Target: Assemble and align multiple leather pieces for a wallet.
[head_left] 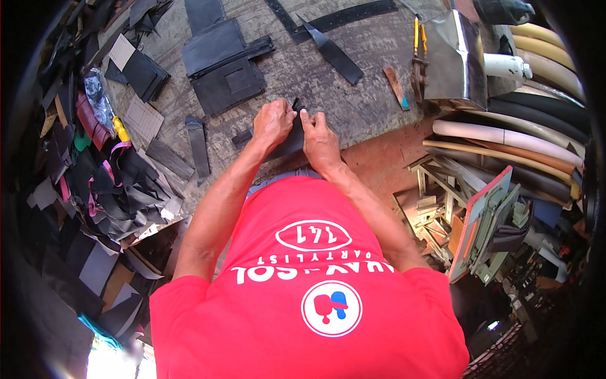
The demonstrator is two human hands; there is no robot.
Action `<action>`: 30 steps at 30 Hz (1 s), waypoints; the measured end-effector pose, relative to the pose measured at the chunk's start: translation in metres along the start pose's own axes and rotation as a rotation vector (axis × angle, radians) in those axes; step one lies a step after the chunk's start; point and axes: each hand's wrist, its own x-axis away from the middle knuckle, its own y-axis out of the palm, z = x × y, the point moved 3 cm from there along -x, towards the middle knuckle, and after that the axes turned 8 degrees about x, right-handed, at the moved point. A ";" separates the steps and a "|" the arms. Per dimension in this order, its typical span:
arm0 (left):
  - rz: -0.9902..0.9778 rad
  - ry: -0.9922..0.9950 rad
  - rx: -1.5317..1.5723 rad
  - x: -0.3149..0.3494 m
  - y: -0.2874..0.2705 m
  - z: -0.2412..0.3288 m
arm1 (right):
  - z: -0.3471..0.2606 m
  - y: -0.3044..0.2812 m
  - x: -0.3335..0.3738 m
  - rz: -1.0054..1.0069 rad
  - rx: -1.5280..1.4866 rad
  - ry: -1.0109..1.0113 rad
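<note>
Close to the near edge of the worktable, both hands meet over a black leather-like piece (291, 143). My left hand (274, 122) is closed, its fingers and thumb pinching the upper part of the piece. Opposite it, my right hand (320, 140) is closed too, thumb raised against the same piece. A small dark end sticks up between the fingertips. The piece's lower part hangs toward my lap, and the fingers hide some of it. Just beyond my left hand lie stacked black panels (227, 85), with a thick dark stack (214, 47) behind them.
The scratched table (284, 57) also carries a black strip (197, 145), a pointed black piece (334, 54) and a flat wooden-handled tool (395, 85). A shiny metal box (456, 63) stands at the right, before rolled material (505, 136). Dark scraps (120, 196) heap up on the left.
</note>
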 end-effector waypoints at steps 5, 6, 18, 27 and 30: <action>0.042 -0.104 0.187 0.011 0.006 0.007 | 0.004 -0.022 0.005 0.037 0.055 -0.083; 0.130 -0.119 0.247 0.016 0.012 0.006 | 0.001 -0.033 0.010 0.105 0.074 -0.123; 0.115 -0.127 0.464 0.015 0.025 -0.016 | -0.008 -0.021 0.024 -0.183 0.321 -0.312; 0.293 0.507 -0.163 0.047 0.016 0.002 | 0.028 -0.036 -0.003 0.192 -0.063 -0.588; 0.302 0.645 -0.236 0.049 0.017 -0.001 | 0.043 -0.041 -0.013 -0.121 -0.522 -0.059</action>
